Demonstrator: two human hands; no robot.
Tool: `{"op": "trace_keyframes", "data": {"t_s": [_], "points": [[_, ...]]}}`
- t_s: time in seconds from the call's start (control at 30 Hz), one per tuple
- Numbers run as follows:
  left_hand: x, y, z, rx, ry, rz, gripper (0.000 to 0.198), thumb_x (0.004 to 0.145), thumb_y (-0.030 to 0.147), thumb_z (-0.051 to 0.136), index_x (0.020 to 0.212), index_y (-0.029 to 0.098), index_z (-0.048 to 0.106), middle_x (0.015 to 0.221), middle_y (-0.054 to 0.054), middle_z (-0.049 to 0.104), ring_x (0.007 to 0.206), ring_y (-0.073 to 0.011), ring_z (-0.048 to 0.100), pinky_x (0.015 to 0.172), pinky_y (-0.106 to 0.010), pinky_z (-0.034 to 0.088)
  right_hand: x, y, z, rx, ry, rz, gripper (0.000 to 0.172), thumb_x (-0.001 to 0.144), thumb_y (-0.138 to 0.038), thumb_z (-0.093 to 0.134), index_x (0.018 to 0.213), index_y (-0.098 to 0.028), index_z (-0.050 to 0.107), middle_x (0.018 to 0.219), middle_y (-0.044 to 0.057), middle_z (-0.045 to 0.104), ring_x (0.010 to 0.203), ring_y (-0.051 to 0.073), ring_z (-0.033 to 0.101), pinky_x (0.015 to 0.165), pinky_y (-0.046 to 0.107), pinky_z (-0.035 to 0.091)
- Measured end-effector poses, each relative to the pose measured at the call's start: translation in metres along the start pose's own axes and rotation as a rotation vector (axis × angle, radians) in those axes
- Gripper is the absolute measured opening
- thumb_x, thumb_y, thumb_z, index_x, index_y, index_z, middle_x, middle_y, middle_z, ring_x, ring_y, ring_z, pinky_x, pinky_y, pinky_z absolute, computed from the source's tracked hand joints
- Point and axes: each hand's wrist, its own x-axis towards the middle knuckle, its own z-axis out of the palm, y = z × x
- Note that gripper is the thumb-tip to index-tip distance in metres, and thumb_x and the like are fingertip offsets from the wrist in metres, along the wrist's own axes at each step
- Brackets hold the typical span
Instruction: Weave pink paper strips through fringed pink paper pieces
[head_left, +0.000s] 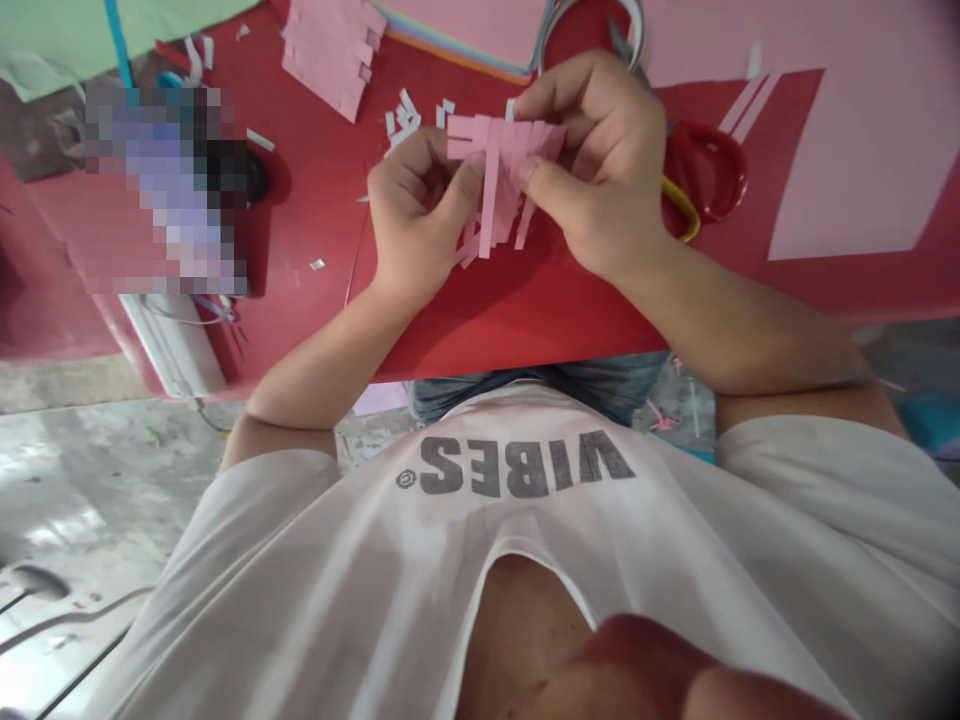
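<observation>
Between my two hands, above the red table, is a piece of pink paper cut into strips, with several strips hanging down. My left hand pinches its left side between thumb and fingers. On the other side my right hand grips the paper with the thumb in front, the fingertips partly hidden behind it. Small white paper scraps lie just beyond my left hand. Scissors with red and yellow handles rest by my right wrist, partly covered by it.
A notched pink sheet and a stack of coloured paper lie at the back. A roll of tape stands beyond my right hand. Large pink sheets cover the right side. A white power strip sits at the left edge.
</observation>
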Motion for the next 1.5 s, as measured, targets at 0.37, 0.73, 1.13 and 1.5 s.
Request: {"op": "trace_keyframes", "data": {"t_s": [0.37, 0.73, 1.13, 1.5], "points": [[0.002, -0.006, 0.001, -0.098, 0.052, -0.025, 0.032, 0.092, 0.053, 0.082, 0.080, 0.026, 0.070, 0.074, -0.001, 0.063, 0.068, -0.0140, 0.049, 0.063, -0.032, 0.035, -0.002, 0.000, 0.002, -0.036, 0.003, 0.010, 0.036, 0.071, -0.025, 0.074, 0.102, -0.039, 0.064, 0.105, -0.003, 0.068, 0.073, 0.021, 0.065, 0.054, 0.036, 0.045], [-0.002, 0.007, 0.006, -0.068, 0.060, -0.022, 0.032, 0.094, 0.055, 0.079, 0.083, 0.026, 0.069, 0.074, 0.000, 0.062, 0.067, -0.0138, 0.053, 0.063, -0.032, 0.041, -0.004, 0.003, 0.005, 0.020, 0.018, -0.051, 0.035, 0.076, -0.024, 0.073, 0.106, -0.041, 0.067, 0.100, -0.003, 0.066, 0.071, 0.019, 0.058, 0.054, 0.035, 0.041], [0.001, -0.002, 0.002, -0.078, 0.045, 0.007, 0.030, 0.092, 0.056, 0.080, 0.084, 0.028, 0.072, 0.075, -0.002, 0.064, 0.067, -0.0148, 0.053, 0.063, -0.033, 0.040, -0.002, -0.003, 0.003, 0.008, 0.034, 0.014, 0.015, 0.085, -0.034, 0.067, 0.098, -0.041, 0.071, 0.096, -0.003, 0.072, 0.078, 0.022, 0.066, 0.066, 0.040, 0.054], [0.000, -0.003, 0.000, -0.090, 0.013, -0.052, 0.029, 0.094, 0.055, 0.078, 0.087, 0.029, 0.071, 0.080, -0.002, 0.065, 0.071, -0.0161, 0.049, 0.068, -0.036, 0.038, -0.003, 0.005, 0.003, 0.037, 0.031, -0.063, 0.023, 0.081, -0.046, 0.080, 0.103, -0.043, 0.074, 0.089, -0.002, 0.068, 0.064, 0.021, 0.057, 0.055, 0.039, 0.044]]}}
